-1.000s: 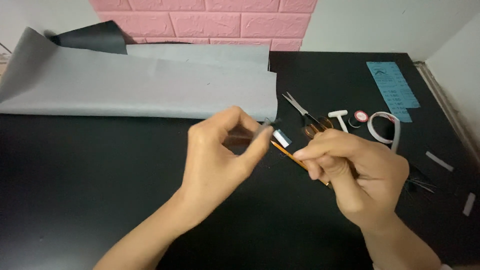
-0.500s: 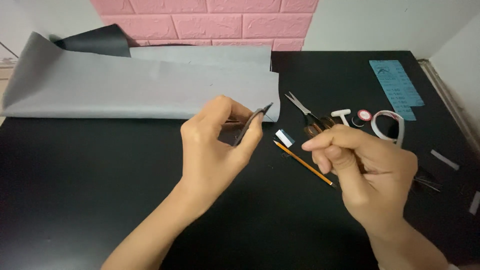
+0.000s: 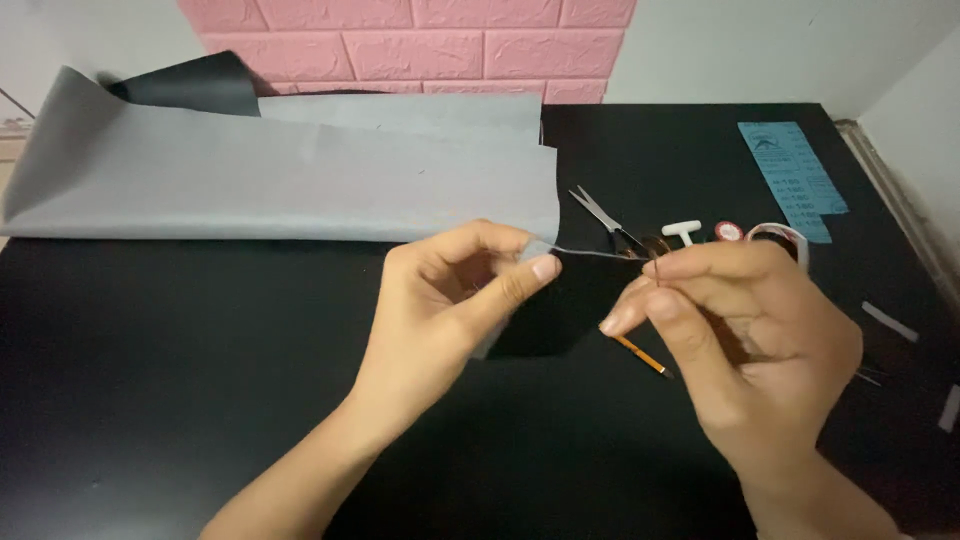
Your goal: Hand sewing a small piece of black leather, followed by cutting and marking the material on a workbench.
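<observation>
Pinching a small dark piece of fabric (image 3: 545,320) by its upper edge, the left hand (image 3: 450,300) closes thumb and forefinger on the corner nearest the big grey sheet, while the right hand (image 3: 740,330) grips the same edge at its other end — so the cloth hangs taut between the two, lifted a little off the black tabletop (image 3: 180,400). The fingers of both hands are closed on the fabric; the remaining fingers of the right hand curl loosely inward, and I cannot tell whether they hold anything more. Held this way, the top edge shows as a thin pale line, probably so that it can be seen and kept straight.

Just under the right hand's fingertips an orange pencil (image 3: 642,357) lies flat on the table, near enough to be picked up without reaching. Behind the hands a pair of small metal scissors (image 3: 600,215) rests with its blades pointing away toward the wall, and beside it sit a white T-shaped tool (image 3: 682,231), a little red-and-white round object (image 3: 729,231) and a coil of white tape (image 3: 785,236), half hidden by the right hand.

Farther back a large folded sheet of grey fabric (image 3: 280,175) spreads over the left part of the table, with a dark cloth (image 3: 195,85) under its far corner against the pink brick wall (image 3: 410,40). A blue printed card (image 3: 792,180) lies well apart at the right — out of the working area.
</observation>
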